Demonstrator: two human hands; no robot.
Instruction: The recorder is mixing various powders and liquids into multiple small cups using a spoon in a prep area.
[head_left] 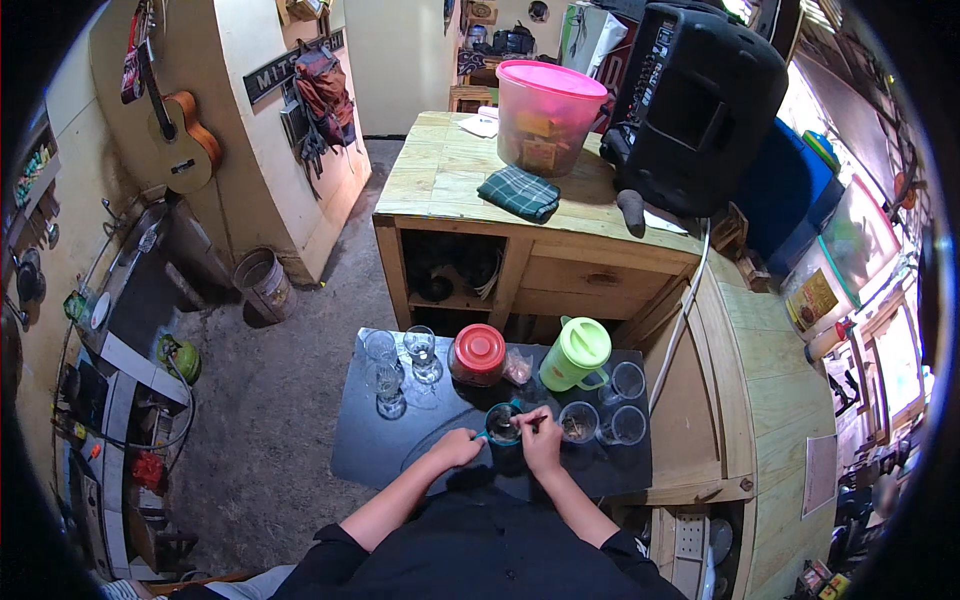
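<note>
My left hand (460, 447) grips the teal handle of a small round cup (500, 412) with dark contents, on the dark tabletop (355, 455). My right hand (540, 440) pinches a spoon (518, 421) that dips into that cup. Just right of it are a clear cup with brown bits (578, 423) and two other clear cups (627, 425), (628, 383). Behind stand a red-lidded jar (477, 352), a small pinkish bag (518, 367) and a light green pitcher (575, 352). Several glasses (420, 350) are at the left.
Beyond the table is a wooden counter (440, 150) with a pink-lidded tub (550, 120), folded plaid cloth (518, 196) and black speaker (700, 110). A bucket (262, 283) sits on the concrete floor (250, 400). A guitar (180, 140) hangs left; a wooden worktop (780, 420) runs along the right.
</note>
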